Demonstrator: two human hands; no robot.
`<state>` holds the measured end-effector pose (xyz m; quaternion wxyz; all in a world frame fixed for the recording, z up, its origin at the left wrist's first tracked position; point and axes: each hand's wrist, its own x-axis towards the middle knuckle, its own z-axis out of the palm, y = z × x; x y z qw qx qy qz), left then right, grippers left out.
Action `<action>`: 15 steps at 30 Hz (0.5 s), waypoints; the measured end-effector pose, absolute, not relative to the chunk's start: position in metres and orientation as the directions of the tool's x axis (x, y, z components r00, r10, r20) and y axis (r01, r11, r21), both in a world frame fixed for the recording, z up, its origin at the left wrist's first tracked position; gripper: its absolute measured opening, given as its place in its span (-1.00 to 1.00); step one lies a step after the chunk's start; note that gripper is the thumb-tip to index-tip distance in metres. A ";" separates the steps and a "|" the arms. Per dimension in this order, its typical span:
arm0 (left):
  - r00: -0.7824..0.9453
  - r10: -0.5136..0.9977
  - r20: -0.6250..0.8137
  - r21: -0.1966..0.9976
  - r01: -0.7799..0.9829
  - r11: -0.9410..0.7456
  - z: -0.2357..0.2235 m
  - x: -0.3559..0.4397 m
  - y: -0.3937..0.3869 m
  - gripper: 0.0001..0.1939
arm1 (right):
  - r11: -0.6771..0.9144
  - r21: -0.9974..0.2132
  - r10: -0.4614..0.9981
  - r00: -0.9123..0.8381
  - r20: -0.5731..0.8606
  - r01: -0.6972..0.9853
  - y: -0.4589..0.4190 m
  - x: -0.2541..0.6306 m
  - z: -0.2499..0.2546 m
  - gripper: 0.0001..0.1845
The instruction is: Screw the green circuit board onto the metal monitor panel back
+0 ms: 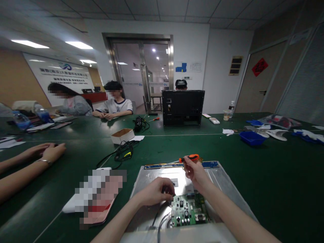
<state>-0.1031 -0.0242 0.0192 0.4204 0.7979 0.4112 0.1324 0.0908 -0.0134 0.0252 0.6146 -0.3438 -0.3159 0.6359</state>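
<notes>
A silver metal panel [217,184] lies flat on the green table in front of me, with a green circuit board [188,211] on its near part. My left hand [157,190] is closed in a pinch at the board's upper left corner; what it pinches is too small to name. My right hand [194,172] is raised over the panel, fingers wrapped round an orange-handled screwdriver [188,157] whose shaft points left. A blue strip [210,164] runs along the panel's far edge.
A black monitor shell [182,107] stands upright across the table. A small cardboard box [122,135] and black cables [124,152] lie at the centre left. A blue tray [250,137] sits right. Another person's arms [37,157] rest at left; other people sit beyond.
</notes>
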 end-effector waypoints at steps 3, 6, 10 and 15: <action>0.625 0.769 -0.135 0.768 0.557 -0.317 0.021 -0.102 -0.024 -0.87 | -0.045 -0.844 0.997 0.030 -0.072 -0.534 -0.016 0.094 0.017 -0.43; 0.612 0.775 -0.157 0.766 0.571 -0.296 0.021 -0.101 -0.025 -0.87 | -0.055 -0.861 0.995 0.041 -0.087 -0.506 -0.019 0.092 0.010 -0.37; 0.582 0.797 -0.161 0.787 0.563 -0.253 0.020 -0.099 -0.027 -0.86 | -0.084 -0.880 0.995 0.005 -0.098 -0.468 -0.023 0.081 0.004 -0.37; 0.595 0.788 -0.161 0.806 0.539 -0.243 0.018 -0.102 -0.025 -0.85 | -0.097 -0.893 0.995 -0.013 -0.102 -0.440 -0.025 0.077 0.002 -0.39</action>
